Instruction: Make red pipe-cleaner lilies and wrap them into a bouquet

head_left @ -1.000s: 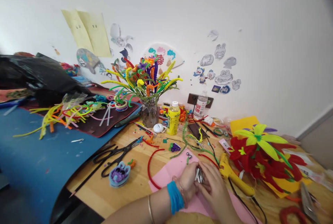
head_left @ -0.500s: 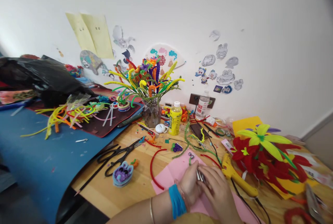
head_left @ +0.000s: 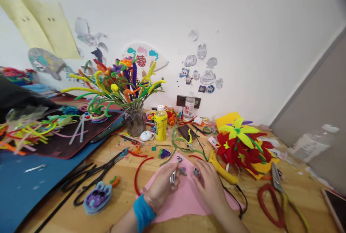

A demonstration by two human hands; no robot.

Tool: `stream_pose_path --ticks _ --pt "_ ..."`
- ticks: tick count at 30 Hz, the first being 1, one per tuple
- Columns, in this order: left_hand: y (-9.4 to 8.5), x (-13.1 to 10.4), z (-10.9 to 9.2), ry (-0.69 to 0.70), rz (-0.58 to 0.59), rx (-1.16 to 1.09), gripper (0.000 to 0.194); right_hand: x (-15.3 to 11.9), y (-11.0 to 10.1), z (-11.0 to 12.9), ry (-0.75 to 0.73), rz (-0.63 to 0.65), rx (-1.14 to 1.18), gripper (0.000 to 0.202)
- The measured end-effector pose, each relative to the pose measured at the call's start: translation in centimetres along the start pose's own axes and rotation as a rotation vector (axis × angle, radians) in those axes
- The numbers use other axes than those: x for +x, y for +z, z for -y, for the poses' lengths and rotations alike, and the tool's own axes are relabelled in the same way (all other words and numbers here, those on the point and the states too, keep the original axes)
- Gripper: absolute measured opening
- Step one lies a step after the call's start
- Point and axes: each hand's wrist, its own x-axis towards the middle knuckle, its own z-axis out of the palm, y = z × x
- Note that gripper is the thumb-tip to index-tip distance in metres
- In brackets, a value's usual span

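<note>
My left hand (head_left: 163, 182), with a blue band on its wrist, is closed around a small shiny silver metal piece (head_left: 173, 177). Two silver balls (head_left: 179, 158) show just beyond its fingertips, with a bit of green by them. To the right, my right hand (head_left: 209, 182) pinches a small grey-green piece (head_left: 196, 171) between thumb and fingers; its kind is too small to make out. Between the hands a little purple and green piece (head_left: 183, 171) shows over the pink sheet (head_left: 183, 204).
Black scissors (head_left: 94, 175) and a purple-blue fuzzy figure (head_left: 97, 197) lie left. At the right are a yellow glue gun (head_left: 223, 168), red flowers (head_left: 240, 152) and red-handled scissors (head_left: 271, 204). Behind stand a yellow bottle (head_left: 161, 124) and a vase (head_left: 134, 121) of pipe-cleaner flowers.
My hands were together over the silver piece; now they are apart, the silver piece in my left and the small grey-green piece at my right fingertips. The view has swung right.
</note>
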Motion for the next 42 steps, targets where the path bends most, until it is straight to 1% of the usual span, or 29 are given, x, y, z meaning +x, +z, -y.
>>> stream_pose_path --ticks 2,4,6,8,11,13,15,17,18,20,22,23,26,28,29,30,31,32,34,35,37,38,39,41,42 --pt "-0.9 -0.4 0.0 -0.043 0.0 0.003 0.018 0.0 0.5 -0.1 0.014 0.038 -0.019 0.032" --pt "-1.6 -0.6 0.0 -0.111 0.037 -0.053 0.021 0.0 1.0 -0.2 0.009 0.074 -0.014 0.031" --pt "-1.9 -0.8 0.1 -0.136 0.079 -0.067 0.02 0.0 1.3 -0.3 0.013 0.087 0.003 0.031" --pt "-1.8 -0.9 0.1 -0.112 0.1 -0.001 0.017 0.0 1.5 -0.5 0.015 0.081 0.025 0.031" --pt "-1.5 -0.9 0.4 -0.033 0.117 0.15 0.019 0.1 1.4 -0.5 0.011 0.063 0.045 0.031" --pt "-1.4 -0.7 0.8 0.1 0.1 0.307 0.02 0.2 1.2 -0.3 -0.005 0.06 0.02 0.031" --pt "-1.4 -0.4 1.4 0.305 0.034 0.554 0.023 0.3 1.2 0.0 -0.028 0.071 -0.022 0.032" --pt "-1.7 -0.1 2.0 0.491 -0.018 0.831 0.029 0.3 1.2 0.3 -0.051 0.085 -0.043 0.033" --pt "-2.0 0.1 2.2 0.553 -0.017 0.952 0.034 0.3 1.3 0.4 -0.056 0.086 -0.043 0.033" --pt "-2.9 0.4 2.6 0.62 0.03 1.157 0.041 0.2 1.4 0.4 -0.063 0.071 -0.035 0.034" --pt "-4.4 0.9 2.8 0.715 0.052 1.378 0.045 0.2 1.3 0.5 -0.06 0.052 -0.029 0.033" --pt "-5.3 1.2 3.0 0.796 0.038 1.517 0.047 0.1 1.2 0.5 -0.056 0.05 -0.025 0.032" --pt "-8.6 2.2 3.4 1.098 -0.06 1.961 0.051 0.1 0.8 1.2 -0.066 0.078 -0.008 0.031" --pt "-10.4 2.6 3.6 1.252 -0.107 2.147 0.053 0.1 0.9 2.0 -0.139 0.117 -0.004 0.03" --pt "-10.9 2.7 3.7 1.275 -0.103 2.215 0.054 0.0 1.2 2.3 -0.198 0.14 -0.014 0.028" --pt "-11.2 2.7 3.7 1.274 -0.103 2.265 0.053 -0.1 1.6 2.6 -0.261 0.161 -0.037 0.024" --pt "-11.2 2.7 3.6 1.214 -0.083 2.315 0.051 -0.2 2.0 2.8 -0.317 0.177 -0.075 0.019" --pt "-10.9 2.5 3.4 1.12 -0.072 2.352 0.049 -0.2 2.4 2.8 -0.361 0.183 -0.124 0.013" --pt "-9.8 1.9 2.8 0.871 -0.046 2.396 0.049 -0.4 3.1 2.5 -0.415 0.163 -0.233 0.003" --pt "-9.0 1.6 2.5 0.75 -0.06 2.407 0.05 -0.4 3.3 2.2 -0.435 0.146 -0.28 0.006" --pt "-7.3 1.0 1.8 0.563 -0.108 2.426 0.054 -0.5 3.3 1.8 -0.455 0.113 -0.337 0.011" --pt "-6.3 0.7 1.6 0.512 -0.101 2.434 0.054 -0.5 3.3 1.7 -0.452 0.104 -0.344 0.011" --pt "-5.3 0.5 1.3 0.482 -0.068 2.437 0.053 -0.5 3.2 1.7 -0.439 0.097 -0.339 0.011" --pt "-3.5 0.2 0.9 0.482 0.002 2.43 0.048 -0.6 3.2 1.8 -0.406 0.073 -0.311 0.013" --pt "-2.8 0.1 0.7 0.477 0.019 2.425 0.042 -0.7 3.4 1.9 -0.391 0.059 -0.295 0.014"
